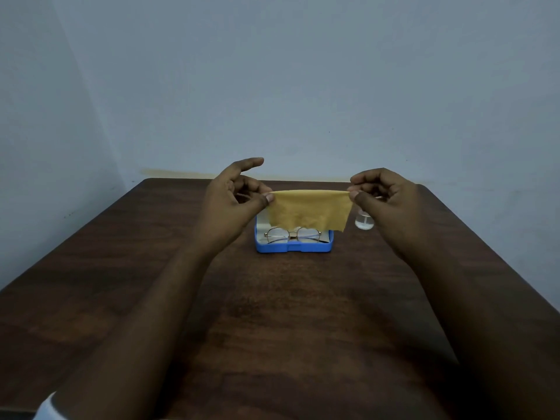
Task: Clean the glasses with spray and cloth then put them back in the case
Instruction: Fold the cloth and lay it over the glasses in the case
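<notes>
Two hands are raised over a dark wood-grain table (272, 322), with one cloth held between them.

Lower left corner: the edge of a white sleeve (45, 407) shows on the left arm.

Left hand (233, 201): thumb and a curled finger pinch the upper left corner of the cloth. The index finger sticks out straight, away from the cloth. The other fingers are loosely bent.

Cloth (309, 210): yellow-tan, top edge pulled taut from hand to hand, the rest hanging free above the table. It hangs in front of the case and hides the case's far part.

Case (294, 248): blue, open, with a light lining. It sits on the table at centre, under the cloth.

Glasses (292, 234): thin gold-tone frame with round lenses, lying inside the case. Cannot tell whether the arms are folded.

Right hand (385, 201): thumb and fingertips pinch the upper right corner of the cloth, all fingers curled inward.

Spray bottle (364, 222): small, clear, with clear liquid in its base. It stands on the table just right of the case and apart from it, its top hidden behind the right hand.

Background: a pale blue-grey wall (303, 71) behind the table.
</notes>
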Motion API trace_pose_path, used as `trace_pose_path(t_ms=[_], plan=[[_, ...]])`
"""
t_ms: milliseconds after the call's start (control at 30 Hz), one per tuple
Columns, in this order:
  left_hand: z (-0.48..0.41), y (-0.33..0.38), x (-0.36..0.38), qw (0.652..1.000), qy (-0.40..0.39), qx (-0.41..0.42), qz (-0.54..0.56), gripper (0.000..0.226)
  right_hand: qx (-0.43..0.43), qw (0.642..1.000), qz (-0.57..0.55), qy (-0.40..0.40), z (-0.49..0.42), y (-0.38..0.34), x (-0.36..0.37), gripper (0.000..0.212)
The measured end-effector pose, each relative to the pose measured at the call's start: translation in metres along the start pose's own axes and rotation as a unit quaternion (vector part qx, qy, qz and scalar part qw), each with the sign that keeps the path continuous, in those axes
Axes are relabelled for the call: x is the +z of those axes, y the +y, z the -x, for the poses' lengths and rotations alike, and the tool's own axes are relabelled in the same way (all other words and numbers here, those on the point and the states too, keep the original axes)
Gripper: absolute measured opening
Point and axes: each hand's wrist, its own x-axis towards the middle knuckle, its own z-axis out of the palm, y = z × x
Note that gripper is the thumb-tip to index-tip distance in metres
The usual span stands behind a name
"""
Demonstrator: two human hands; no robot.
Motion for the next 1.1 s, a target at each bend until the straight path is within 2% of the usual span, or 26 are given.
trace_pose_path(t_ms=[133, 267, 400, 567, 733, 867, 1000, 1100], plan=[[0.000, 0.003, -0.001, 0.998, -0.013, -0.028, 0.060, 0.058, -0.025, 1.000, -0.009, -0.006, 0.002, 0.000, -0.001, 0.018], [0.000, 0.002, 0.002, 0.990, -0.030, -0.048, 0.127, 0.057, -0.003, 0.997, -0.071, -0.004, 0.003, 0.000, 0.004, 0.027], [0.001, 0.001, 0.005, 0.990, -0.044, -0.063, 0.121, 0.047, 0.042, 0.989, -0.141, 0.026, 0.003, 0.000, 0.012, 0.034], [0.002, 0.003, 0.001, 0.990, -0.077, -0.091, 0.072, 0.017, 0.049, 0.991, -0.119, 0.026, 0.004, 0.002, 0.013, 0.029], [0.004, 0.002, 0.004, 0.977, -0.109, -0.166, 0.079, 0.028, 0.061, 0.986, -0.153, 0.018, 0.001, 0.008, 0.012, 0.024], [0.007, 0.002, 0.010, 0.980, -0.083, -0.133, 0.119, 0.021, 0.083, 0.971, -0.225, 0.009, -0.001, 0.008, 0.009, 0.025], [0.008, 0.006, 0.016, 0.964, -0.043, -0.117, 0.236, 0.035, 0.135, 0.946, -0.285, -0.073, 0.000, 0.007, 0.006, 0.035], [0.007, 0.011, 0.016, 0.949, -0.052, -0.114, 0.288, 0.043, 0.219, 0.896, -0.343, -0.179, 0.003, 0.007, 0.006, 0.037]])
